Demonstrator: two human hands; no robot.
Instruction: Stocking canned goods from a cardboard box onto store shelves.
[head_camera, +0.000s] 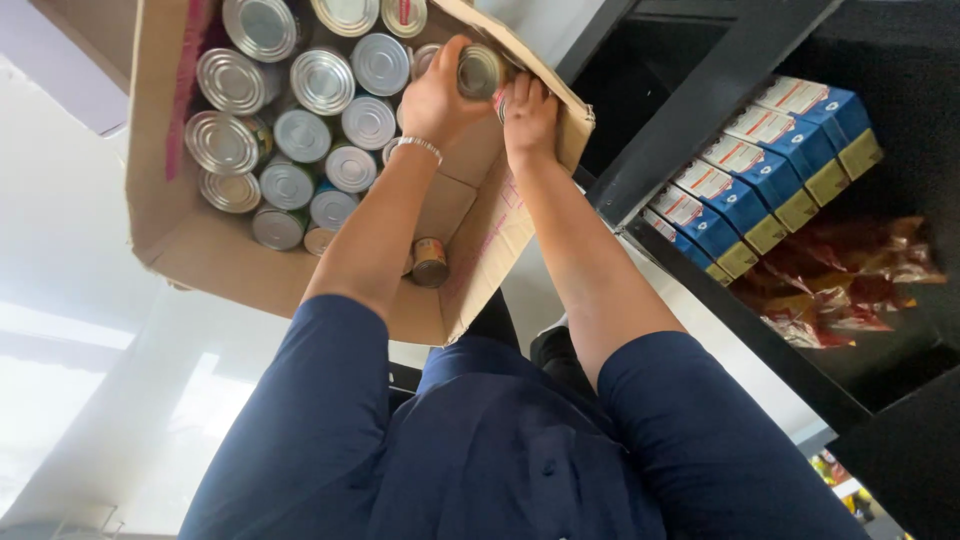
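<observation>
Navy sleeves (480, 450) nearest; tin can (479, 71) clenched by right hand (440, 100), cardboard box (200, 240) flap steadied by left hand (528, 122), fingers curled over the flap.

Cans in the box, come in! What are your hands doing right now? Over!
Left hand gripping one tin can above the cardboard box. Right hand on the box flap. Nothing blocking.

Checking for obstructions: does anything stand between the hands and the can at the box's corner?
Nothing visible. The left hand grips the silver-topped metal can; the right hand rests beside it on the brown cardboard box.
</observation>
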